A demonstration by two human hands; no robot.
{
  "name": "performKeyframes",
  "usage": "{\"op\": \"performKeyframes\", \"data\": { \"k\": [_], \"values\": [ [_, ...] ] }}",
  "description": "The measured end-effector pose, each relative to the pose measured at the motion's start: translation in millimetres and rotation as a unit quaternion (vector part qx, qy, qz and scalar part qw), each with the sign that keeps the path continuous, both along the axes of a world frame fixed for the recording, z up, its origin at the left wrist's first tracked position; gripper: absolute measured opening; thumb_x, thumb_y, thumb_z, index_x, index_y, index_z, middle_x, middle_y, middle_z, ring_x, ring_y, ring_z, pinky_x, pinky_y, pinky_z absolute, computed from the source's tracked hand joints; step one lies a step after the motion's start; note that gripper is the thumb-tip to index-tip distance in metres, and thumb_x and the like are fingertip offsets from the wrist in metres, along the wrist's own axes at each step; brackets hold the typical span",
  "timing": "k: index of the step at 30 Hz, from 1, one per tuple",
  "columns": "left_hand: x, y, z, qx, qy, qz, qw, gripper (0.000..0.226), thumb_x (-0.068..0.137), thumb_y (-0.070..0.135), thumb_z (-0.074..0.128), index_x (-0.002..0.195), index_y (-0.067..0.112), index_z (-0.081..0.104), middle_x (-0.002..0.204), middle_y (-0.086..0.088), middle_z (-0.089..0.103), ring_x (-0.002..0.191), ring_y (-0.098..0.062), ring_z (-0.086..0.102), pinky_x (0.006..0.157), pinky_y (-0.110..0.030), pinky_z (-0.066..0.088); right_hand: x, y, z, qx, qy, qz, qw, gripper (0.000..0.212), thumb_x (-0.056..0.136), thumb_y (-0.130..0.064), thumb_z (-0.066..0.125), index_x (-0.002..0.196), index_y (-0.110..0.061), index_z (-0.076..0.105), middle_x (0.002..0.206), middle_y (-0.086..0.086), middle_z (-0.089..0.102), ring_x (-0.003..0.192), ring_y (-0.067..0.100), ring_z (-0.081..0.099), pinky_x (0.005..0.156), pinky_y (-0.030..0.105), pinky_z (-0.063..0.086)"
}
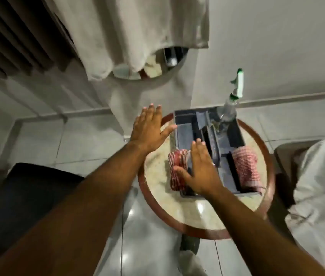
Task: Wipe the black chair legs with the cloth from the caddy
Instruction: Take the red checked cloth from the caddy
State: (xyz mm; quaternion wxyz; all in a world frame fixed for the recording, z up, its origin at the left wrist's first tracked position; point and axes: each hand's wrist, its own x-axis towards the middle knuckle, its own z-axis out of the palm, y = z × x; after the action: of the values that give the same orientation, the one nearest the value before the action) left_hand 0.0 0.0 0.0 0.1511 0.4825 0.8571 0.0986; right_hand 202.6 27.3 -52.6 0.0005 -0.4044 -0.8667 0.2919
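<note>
A grey caddy (185, 134) with several compartments stands on a small round table (157, 176), nearer to the far edge of the table than to the near one. A spray bottle (228, 112) with a white and green head stands in the far right corner of the caddy.

2 red and white checked cloths are in view. The left cloth (177, 166) hangs over the left wall of the caddy, near its front left corner, and part of it lies on the table top. The right cloth (246, 168) lies in the front right compartment of the caddy.

The right hand (201, 168) is flat over the front left part of the caddy, fingers straight and together, and its thumb touches the left cloth. It does not grip the cloth, as far as the blurred picture lets me see. The left hand (149, 128) is open with fingers spread, above the far left edge of the table, just beside the caddy and holding nothing.

A dark chair seat (38, 188) is to the left of the table, and white fabric (320, 196) is to the right.
</note>
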Motion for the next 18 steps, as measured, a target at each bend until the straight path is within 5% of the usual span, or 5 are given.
{"op": "performKeyframes", "data": {
  "k": [7,12,18],
  "values": [
    [-14.7,87.0,-134.5,-0.066,-0.004,-0.050,0.997,0.085,0.110,0.062,0.041,0.172,0.016,0.006,0.185,-0.012,0.002,0.174,-0.034,0.001,0.141,-0.051,0.009,-25.2,2.7,-124.5,-0.019,0.022,0.054,0.998,0.105,0.090,-0.073,0.040,0.156,-0.014,-0.018,0.167,0.012,-0.019,0.154,0.030,-0.019,0.128,0.048,-0.001],
    [-13.7,104.7,-175.7,-0.080,0.031,-0.139,0.987,0.089,0.109,0.060,0.046,0.172,0.010,0.007,0.185,-0.015,0.005,0.173,-0.035,0.004,0.141,-0.049,0.009,-40.4,-10.6,-143.4,-0.015,0.019,0.003,1.000,0.107,0.088,-0.034,0.072,0.157,-0.006,-0.005,0.163,0.020,-0.012,0.153,0.038,-0.007,0.125,0.058,0.022],
    [-16.3,107.9,-190.9,-0.082,0.040,-0.144,0.985,0.084,0.112,0.055,0.043,0.172,0.010,0.006,0.185,-0.015,0.001,0.173,-0.035,0.002,0.141,-0.046,0.008,-45.4,-11.9,-147.2,0.070,0.026,0.002,0.997,0.094,0.075,-0.031,0.082,0.149,0.008,0.039,0.155,0.033,0.042,0.142,0.049,0.040,0.109,0.055,0.041]
  ]
}}
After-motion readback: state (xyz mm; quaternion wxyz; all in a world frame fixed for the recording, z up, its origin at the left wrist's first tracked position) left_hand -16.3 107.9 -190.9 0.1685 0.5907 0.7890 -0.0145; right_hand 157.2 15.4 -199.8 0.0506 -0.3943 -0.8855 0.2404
